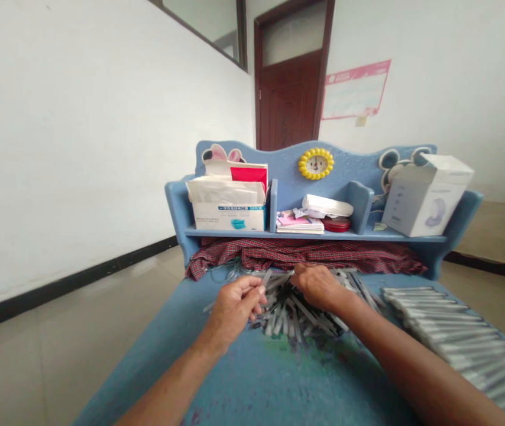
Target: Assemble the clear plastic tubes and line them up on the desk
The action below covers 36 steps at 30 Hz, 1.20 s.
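A loose heap of slim pens (294, 316), pale barrels mixed with dark parts, lies on the blue desk (256, 378). At the heap's left edge is my left hand (235, 305), its thumb and fingers pinched together on what looks like a pen (267, 277); only a pale end shows above the fingertips. My right hand (317, 287) reaches over the heap's far side with curled fingers pointing down among the pens. Whatever those fingers grip is hidden. Right of my right forearm, many similar pens (460, 337) lie side by side in a stacked row.
Behind the heap, a red checked cloth (306, 254) is bunched under the desk's shelf (235, 233). The shelf holds a mask box (230, 216) with papers, a stack of papers (299, 225), a red round tin (336, 225) and a white box (427, 195).
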Each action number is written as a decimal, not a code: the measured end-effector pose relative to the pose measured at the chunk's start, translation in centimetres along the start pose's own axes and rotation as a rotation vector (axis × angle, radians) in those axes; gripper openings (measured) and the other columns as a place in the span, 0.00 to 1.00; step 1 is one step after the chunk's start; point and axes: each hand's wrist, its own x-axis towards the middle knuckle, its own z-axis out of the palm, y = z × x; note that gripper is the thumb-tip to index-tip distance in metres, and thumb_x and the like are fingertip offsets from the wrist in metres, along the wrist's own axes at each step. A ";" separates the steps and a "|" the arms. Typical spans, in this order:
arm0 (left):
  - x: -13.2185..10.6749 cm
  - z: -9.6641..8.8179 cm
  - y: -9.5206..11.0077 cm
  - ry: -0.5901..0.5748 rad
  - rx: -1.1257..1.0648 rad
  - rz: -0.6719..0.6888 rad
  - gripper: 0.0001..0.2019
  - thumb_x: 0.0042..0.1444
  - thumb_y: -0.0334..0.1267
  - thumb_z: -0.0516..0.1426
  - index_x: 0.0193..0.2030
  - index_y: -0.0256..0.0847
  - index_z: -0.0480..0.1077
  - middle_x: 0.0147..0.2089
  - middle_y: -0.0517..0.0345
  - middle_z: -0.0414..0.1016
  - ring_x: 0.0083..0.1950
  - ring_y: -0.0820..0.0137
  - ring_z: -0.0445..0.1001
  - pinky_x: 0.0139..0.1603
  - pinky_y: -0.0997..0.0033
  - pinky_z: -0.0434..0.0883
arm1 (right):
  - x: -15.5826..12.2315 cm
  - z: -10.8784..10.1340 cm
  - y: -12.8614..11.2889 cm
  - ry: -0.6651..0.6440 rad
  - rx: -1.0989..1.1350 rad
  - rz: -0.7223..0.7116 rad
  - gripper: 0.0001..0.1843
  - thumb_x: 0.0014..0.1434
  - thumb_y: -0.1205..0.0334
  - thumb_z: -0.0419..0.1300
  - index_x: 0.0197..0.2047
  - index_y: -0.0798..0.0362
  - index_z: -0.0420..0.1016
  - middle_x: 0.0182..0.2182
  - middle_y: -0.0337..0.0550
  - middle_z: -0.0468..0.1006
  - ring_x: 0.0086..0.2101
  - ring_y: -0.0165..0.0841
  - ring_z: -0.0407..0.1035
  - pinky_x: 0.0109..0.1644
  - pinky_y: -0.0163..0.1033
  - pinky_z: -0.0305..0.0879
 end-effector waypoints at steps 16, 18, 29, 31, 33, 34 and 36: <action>-0.1 0.0 -0.3 -0.062 0.130 0.003 0.09 0.48 0.40 0.54 0.33 0.37 0.69 0.22 0.62 0.71 0.21 0.75 0.66 0.20 0.77 0.63 | -1.3 -1.2 1.7 0.132 0.019 0.042 0.13 0.59 0.73 0.46 0.36 0.56 0.71 0.36 0.46 0.72 0.36 0.33 0.66 0.34 0.33 0.55; -0.1 0.0 -0.3 -0.065 0.139 0.003 0.09 0.48 0.40 0.54 0.33 0.37 0.69 0.22 0.62 0.71 0.21 0.75 0.66 0.20 0.77 0.62 | -1.5 -1.8 1.9 0.164 0.022 0.047 0.12 0.59 0.72 0.46 0.36 0.56 0.70 0.35 0.45 0.72 0.34 0.32 0.65 0.33 0.33 0.53; 0.1 -0.3 -0.5 -0.082 0.194 0.019 0.09 0.48 0.39 0.53 0.33 0.36 0.69 0.23 0.60 0.71 0.21 0.75 0.66 0.20 0.77 0.61 | -1.8 -2.8 2.0 0.187 0.003 0.048 0.10 0.58 0.72 0.48 0.35 0.55 0.69 0.32 0.44 0.73 0.33 0.32 0.65 0.30 0.34 0.49; 0.1 -0.3 -0.4 -0.084 0.200 0.016 0.09 0.48 0.40 0.54 0.33 0.36 0.69 0.23 0.60 0.71 0.21 0.75 0.66 0.20 0.77 0.61 | -1.8 -2.8 2.1 0.177 -0.012 0.046 0.10 0.57 0.73 0.48 0.35 0.54 0.69 0.32 0.44 0.74 0.32 0.32 0.65 0.29 0.34 0.48; 0.0 -0.3 -0.3 -0.086 0.200 0.011 0.10 0.47 0.40 0.54 0.32 0.36 0.70 0.23 0.60 0.72 0.21 0.75 0.66 0.20 0.77 0.61 | -1.8 -2.7 2.2 0.168 -0.019 0.043 0.09 0.57 0.72 0.48 0.35 0.54 0.69 0.32 0.44 0.74 0.32 0.33 0.65 0.28 0.34 0.48; 0.0 -0.2 -0.2 -0.087 0.199 0.007 0.10 0.47 0.40 0.54 0.32 0.36 0.70 0.23 0.60 0.72 0.21 0.75 0.66 0.20 0.77 0.61 | -1.8 -2.7 2.2 0.166 -0.020 0.040 0.09 0.57 0.72 0.49 0.35 0.54 0.69 0.32 0.44 0.74 0.32 0.33 0.65 0.28 0.34 0.48; -0.1 -0.2 0.0 -0.092 0.199 -0.004 0.10 0.47 0.40 0.54 0.32 0.35 0.70 0.23 0.60 0.72 0.20 0.75 0.66 0.20 0.77 0.61 | -1.8 -2.7 2.2 0.170 -0.022 0.032 0.09 0.57 0.72 0.49 0.35 0.54 0.69 0.33 0.44 0.74 0.33 0.34 0.65 0.28 0.34 0.48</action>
